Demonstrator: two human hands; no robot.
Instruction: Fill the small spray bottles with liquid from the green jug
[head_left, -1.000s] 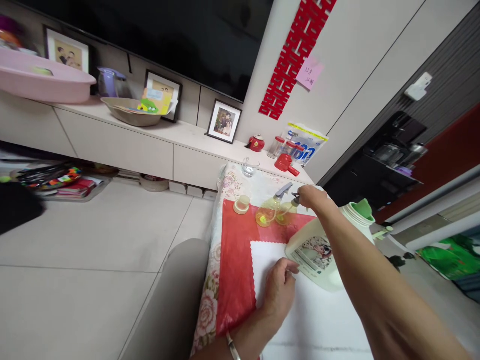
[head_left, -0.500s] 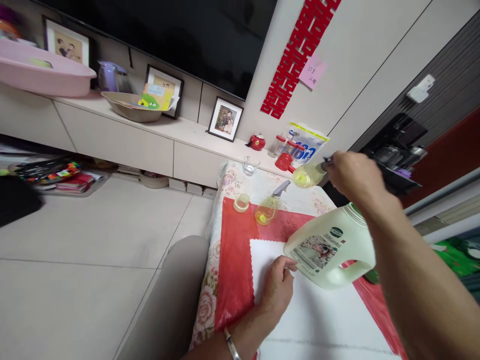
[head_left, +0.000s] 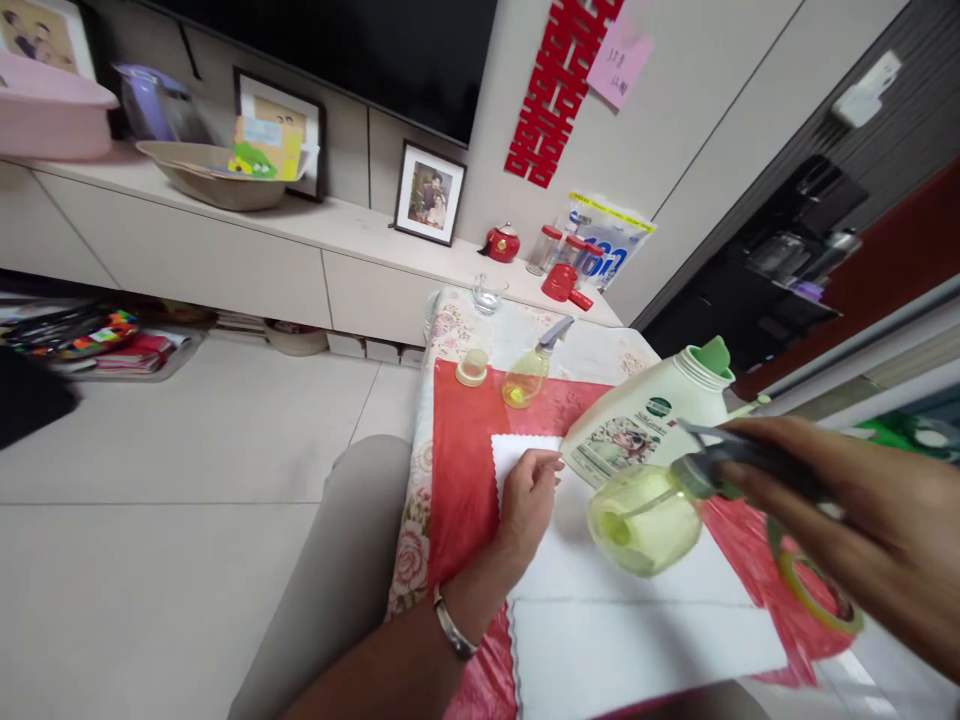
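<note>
Hands: R hand [head_left: 840, 520] tight round sideways spray bottle [head_left: 643, 520]; L hand [head_left: 529, 490] loose-open on white cloth [head_left: 622, 640].

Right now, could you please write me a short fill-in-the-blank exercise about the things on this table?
1. The right hand holds one spray bottle; the other spray bottle stands on the ____ sheet.
2. The left hand rests on the ____ cloth.
3. The jug has a ____ cap.
Missing words: red, white, green.
</note>
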